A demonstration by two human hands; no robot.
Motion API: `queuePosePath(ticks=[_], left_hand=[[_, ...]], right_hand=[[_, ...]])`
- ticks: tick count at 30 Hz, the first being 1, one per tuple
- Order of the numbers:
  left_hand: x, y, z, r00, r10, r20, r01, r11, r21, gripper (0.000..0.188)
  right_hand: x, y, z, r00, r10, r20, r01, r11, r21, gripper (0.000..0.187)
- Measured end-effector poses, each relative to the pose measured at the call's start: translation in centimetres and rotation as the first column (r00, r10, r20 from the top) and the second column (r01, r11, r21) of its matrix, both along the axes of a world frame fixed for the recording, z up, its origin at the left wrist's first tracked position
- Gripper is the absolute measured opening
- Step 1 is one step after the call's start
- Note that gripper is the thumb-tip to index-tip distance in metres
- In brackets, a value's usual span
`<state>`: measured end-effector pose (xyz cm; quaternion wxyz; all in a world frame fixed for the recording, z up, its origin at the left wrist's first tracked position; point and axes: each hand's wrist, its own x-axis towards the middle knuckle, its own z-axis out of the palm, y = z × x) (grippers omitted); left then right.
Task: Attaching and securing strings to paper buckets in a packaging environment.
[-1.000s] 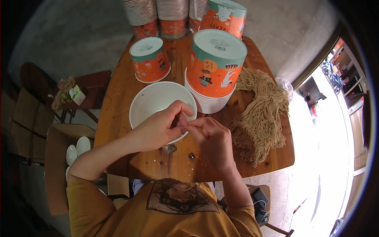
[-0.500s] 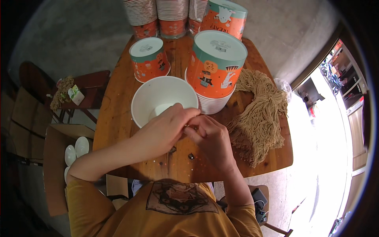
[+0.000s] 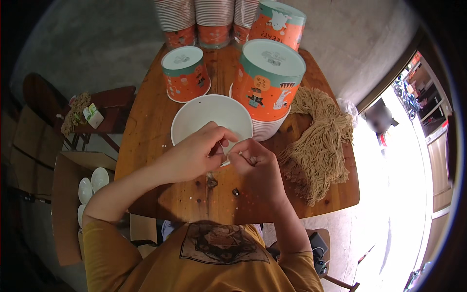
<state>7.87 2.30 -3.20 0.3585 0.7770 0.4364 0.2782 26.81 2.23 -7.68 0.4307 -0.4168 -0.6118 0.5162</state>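
A white-lined paper bucket stands on the wooden table before me, its open top toward me. A small dark hole shows near its far rim. My left hand reaches over the bucket's near rim, fingers bent in a pinch, with a thin pale bit at the fingertips. Close beside it, at the near right rim, my right hand is closed, and small pale ends show between its fingers. What either hand holds is too small to name. A bundle of tan cords lies to the right of my right hand.
Upside-down orange and green buckets stand behind: a small one, a large stack and another. Wrapped bucket stacks line the table's back. A cardboard box with white bowl-shaped things sits at left, near a side bench.
The bucket has shifted a little right and turned, so the hole at its far rim now shows. My hands have come slightly apart at the near rim.
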Motion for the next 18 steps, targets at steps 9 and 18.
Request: queuePosePath(ticks=[9, 18], left_hand=[[-0.6, 0.7, 0.5, 0.997, -0.055, -0.054, 0.046, 0.988, -0.149, 0.013], [0.0, -0.1, -0.4, 0.996, 0.008, -0.088, 0.016, 0.963, 0.268, 0.009]], right_hand=[[-0.1, -0.3, 0.6, 0.997, -0.048, 0.061, 0.048, 0.999, 0.003, 0.007], [0.0, -0.4, 0.2, 0.989, -0.117, 0.087, 0.108, 0.989, 0.102, 0.008]])
